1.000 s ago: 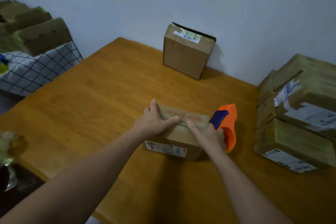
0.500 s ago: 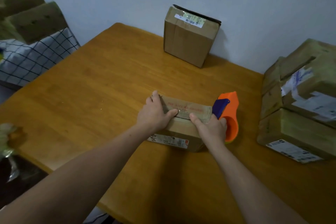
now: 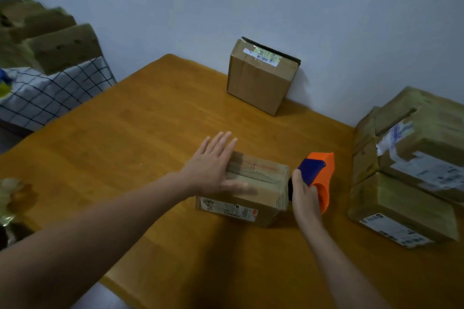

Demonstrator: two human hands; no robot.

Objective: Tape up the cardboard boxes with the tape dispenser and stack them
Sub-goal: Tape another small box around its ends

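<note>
- Currently the left hand (image 3: 213,167) is lying flat over the left end of the small box (image 3: 261,178), fingers straight and spread, gripping nothing.
- Judging it is pinning the box so it is not sliding under the tape pull. The thumb is blurred, so I cannot tell whether it is pressing or only skimming.
- The right hand (image 3: 305,192) is wrapping its fingers round the handle of the tape dispenser (image 3: 324,175), which has an orange body and a blue part pointing away.
- The dispenser is sitting against the right end face of the small box, below the top edge. It is probably running the strip down over that end or cutting it off, but the tape itself is too faint to see.
- The small box is lying flat near the middle of the table (image 3: 150,133), flaps down, printed label facing the person. It is not yet stacked.
- 1 upright box (image 3: 258,83) is standing at the far edge against the wall, well apart from both hands.
- The pile of boxes (image 3: 406,183) is sitting at the right of the table, near the dispenser with a gap between. It is looking like the likely stacking spot.
- In the way: the right hand is working in that gap, so a wide swing risks clipping the pile.
- Off the table at left, a checked cloth (image 3: 50,93) is carrying more cartons (image 3: 60,45). 1 blurred object is showing at the left edge, and I cannot identify it.
</note>
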